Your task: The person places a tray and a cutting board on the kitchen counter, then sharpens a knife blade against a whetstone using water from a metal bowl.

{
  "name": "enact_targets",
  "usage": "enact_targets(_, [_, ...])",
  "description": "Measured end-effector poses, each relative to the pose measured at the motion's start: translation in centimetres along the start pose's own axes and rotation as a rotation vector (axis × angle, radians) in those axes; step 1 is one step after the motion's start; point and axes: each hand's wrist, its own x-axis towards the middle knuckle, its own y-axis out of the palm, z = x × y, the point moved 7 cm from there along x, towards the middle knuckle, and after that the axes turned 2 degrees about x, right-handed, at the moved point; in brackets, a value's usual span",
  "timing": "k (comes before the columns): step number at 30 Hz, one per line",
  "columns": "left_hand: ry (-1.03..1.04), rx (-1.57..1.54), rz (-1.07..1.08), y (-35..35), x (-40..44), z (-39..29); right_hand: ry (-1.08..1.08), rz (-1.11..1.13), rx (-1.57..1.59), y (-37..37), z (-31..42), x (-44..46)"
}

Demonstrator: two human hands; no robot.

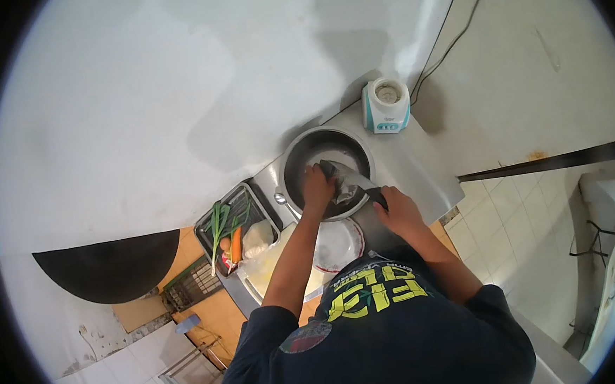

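A large round metal bowl stands on the steel counter. My left hand reaches into it, its fingers closed around something dark and silvery that is too small to make out. My right hand grips the black handle of a knife at the bowl's right rim. The pale blade slants up and left over the bowl, towards my left hand. Just below the bowl is a white plate with a red rim.
On the left, a dark tray holds green onions, a carrot and a white bag. A spoon lies beside the bowl. A white and turquoise blender base stands at the back right, near the wall.
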Motion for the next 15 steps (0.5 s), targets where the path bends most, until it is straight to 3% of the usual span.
enact_targets(5, [-0.038, 0.02, -0.021, -0.7, -0.7, 0.5, -0.136, -0.044, -0.246, 0.9, 2.4, 3.1])
enact_targets(8, [-0.123, -0.021, 0.003, -1.5, -0.9, 0.7, -0.059, 0.113, -0.265, 2.2, 2.9, 5.4])
enact_targets(11, [-0.056, -0.058, -0.174, -1.8, -0.8, 1.0, 0.019, 0.128, -0.263, 4.2, 1.4, 7.3])
enact_targets(15, [-0.036, -0.378, -0.184, 1.3, 0.5, 3.9, 0.003, 0.106, -0.152, 4.9, 0.7, 7.8])
